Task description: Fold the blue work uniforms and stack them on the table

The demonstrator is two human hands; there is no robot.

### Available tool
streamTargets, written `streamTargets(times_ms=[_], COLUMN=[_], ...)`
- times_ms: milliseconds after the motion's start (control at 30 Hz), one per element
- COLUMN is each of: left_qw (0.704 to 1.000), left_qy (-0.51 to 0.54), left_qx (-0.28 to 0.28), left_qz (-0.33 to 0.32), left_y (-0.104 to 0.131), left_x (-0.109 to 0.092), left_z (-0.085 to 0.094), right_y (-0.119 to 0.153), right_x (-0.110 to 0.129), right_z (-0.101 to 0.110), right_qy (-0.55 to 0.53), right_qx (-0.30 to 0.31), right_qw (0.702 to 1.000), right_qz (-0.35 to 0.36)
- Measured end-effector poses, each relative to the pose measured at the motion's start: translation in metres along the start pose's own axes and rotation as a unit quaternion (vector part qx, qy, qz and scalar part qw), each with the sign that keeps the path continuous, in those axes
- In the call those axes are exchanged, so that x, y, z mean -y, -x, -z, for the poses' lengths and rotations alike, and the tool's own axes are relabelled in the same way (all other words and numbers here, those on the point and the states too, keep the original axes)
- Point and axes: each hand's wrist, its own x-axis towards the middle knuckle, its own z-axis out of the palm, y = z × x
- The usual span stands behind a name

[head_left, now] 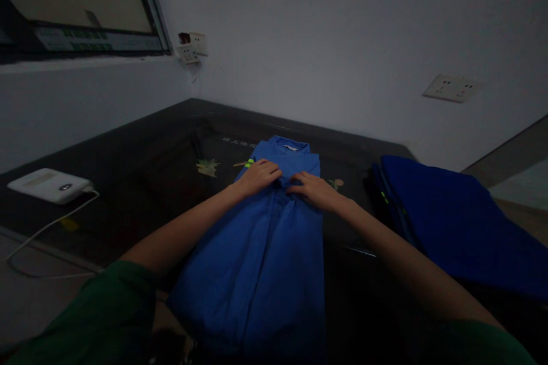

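Note:
A blue work shirt (257, 262) lies lengthwise on a dark, glossy table (141, 142). Its collar (289, 145), with a pale label inside, points towards the wall, and the lower part hangs over the near edge. On the left of the shirt's upper chest is my left hand (259, 175), fingers bent and pressed together on the cloth. My right hand (314, 189) faces it from the other side, its fingers curled into the fabric. Between the hands the cloth is bunched, with creases running down from there. A yellow-green strip (249, 163) shows beside my left hand.
Folded blue garments (454, 217) are stacked at the right. On the table's left lies a white device (51, 185) with a cable (47, 231) trailing over the near edge. A white wall (308, 40) with sockets (451, 88) stands behind; a window (81, 5) is at upper left.

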Motion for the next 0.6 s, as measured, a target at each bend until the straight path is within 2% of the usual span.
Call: streamTargets(times_ms=[100, 200, 300, 400, 533, 600], left_qw=[0.998, 0.993, 0.987, 0.984, 0.992, 0.996], left_qy=[0.025, 0.072, 0.105, 0.106, 0.072, 0.05], left_qx=[0.053, 0.066, 0.065, 0.057, 0.007, 0.022], left_qz=[0.012, 0.061, 0.104, 0.13, 0.104, 0.072], left_y=[0.011, 0.024, 0.033, 0.031, 0.022, 0.022], left_x=[-0.013, -0.02, -0.016, -0.004, 0.007, 0.004], left_z=[-0.006, -0.012, -0.015, -0.013, -0.012, -0.014], right_y=[-0.012, -0.023, -0.031, -0.035, -0.036, -0.035], right_x=[0.0, 0.0, -0.002, -0.006, -0.014, -0.016], right_z=[0.002, 0.006, 0.012, 0.02, 0.026, 0.024], right_qy=[0.041, 0.077, 0.093, 0.06, -0.011, -0.029], right_qx=[0.036, 0.074, 0.108, 0.134, 0.149, 0.142], right_qw=[0.998, 0.993, 0.987, 0.986, 0.988, 0.989], right_qz=[0.017, 0.054, 0.079, 0.082, 0.045, 0.023])
